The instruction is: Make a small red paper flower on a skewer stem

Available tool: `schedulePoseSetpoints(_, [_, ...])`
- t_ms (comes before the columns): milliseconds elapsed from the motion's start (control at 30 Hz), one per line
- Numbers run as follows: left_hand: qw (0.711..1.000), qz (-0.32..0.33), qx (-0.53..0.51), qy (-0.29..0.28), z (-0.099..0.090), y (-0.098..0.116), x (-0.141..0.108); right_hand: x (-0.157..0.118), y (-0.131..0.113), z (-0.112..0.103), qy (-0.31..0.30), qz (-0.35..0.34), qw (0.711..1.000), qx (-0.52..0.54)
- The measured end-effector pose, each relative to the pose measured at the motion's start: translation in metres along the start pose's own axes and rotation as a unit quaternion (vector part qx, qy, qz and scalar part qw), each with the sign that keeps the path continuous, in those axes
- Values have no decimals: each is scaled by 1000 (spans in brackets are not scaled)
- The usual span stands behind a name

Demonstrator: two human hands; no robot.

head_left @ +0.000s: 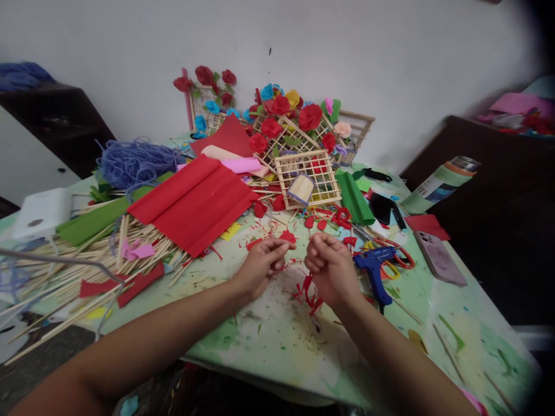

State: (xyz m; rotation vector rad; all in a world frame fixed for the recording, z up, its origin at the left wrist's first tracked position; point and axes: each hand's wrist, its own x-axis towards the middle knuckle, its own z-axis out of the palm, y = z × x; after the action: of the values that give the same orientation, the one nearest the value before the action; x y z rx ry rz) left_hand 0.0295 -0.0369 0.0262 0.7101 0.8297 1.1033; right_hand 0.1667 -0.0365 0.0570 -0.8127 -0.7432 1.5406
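Over the middle of the table, my left hand (262, 264) is closed in a pinch, with a small red paper petal (288, 237) at its fingertips. A short gap away, my right hand (332, 268) is also closed, thumb against curled fingers; whatever is between them is too small or hidden. Red paper scraps (309, 292) lie under and between the hands. Several cut red petals (309, 222) rest just beyond them. Right of my right hand lies a blue hot glue gun (376, 267), partly over scissors (405, 258) with orange-red handles.
Red crepe paper (195, 199) covers a heap of thin sticks (143, 260) on the left, near blue yarn (132, 164). Stick lattices (309, 179) with paper flowers (310, 117) stand at the back. A phone (440, 258) and a bottle (442, 184) are at right.
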Motion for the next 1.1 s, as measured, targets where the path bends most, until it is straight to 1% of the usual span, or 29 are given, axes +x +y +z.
schedulePoseSetpoints(67, [999, -19, -20, -26, 2, -2, -3, 1, -6, 1, 17, -33, 997, 73])
schedulePoseSetpoints(133, [997, -48, -31, -58, 4, -6, -6, 2, -7, 1, 29, -59, 992, 112])
schedulePoseSetpoints(233, [992, -79, -17, -96, 5, -12, -8, 2, -4, 1, 42, -79, 987, 131])
schedulePoseSetpoints(300, [991, -74, -7, -109, 4, -14, -7, 3, -4, 1, 50, -83, 986, 133])
schedulePoseSetpoints(400, [991, -63, -2, -121, 4, -15, -6, 4, -13, -1, 63, -94, 985, 127])
schedulePoseSetpoints(633, [985, -101, -5, -140, 3, -15, -7, 11, -46, -15, 61, -166, 979, 104])
schedulePoseSetpoints(800, [982, -115, 2, -149, 1, -18, -6, 13, -66, -19, 107, -192, 968, 121])
schedulePoseSetpoints(867, [983, -111, 13, -143, 0, -19, -5, 12, -75, -21, 113, -201, 963, 137])
schedulePoseSetpoints(1000, [987, -96, 40, -126, -2, -22, -3, 10, -92, -28, 103, -234, 955, 151])
schedulePoseSetpoints(1100, [988, -97, 48, -110, -3, -24, -2, 8, -100, -35, 79, -262, 951, 145])
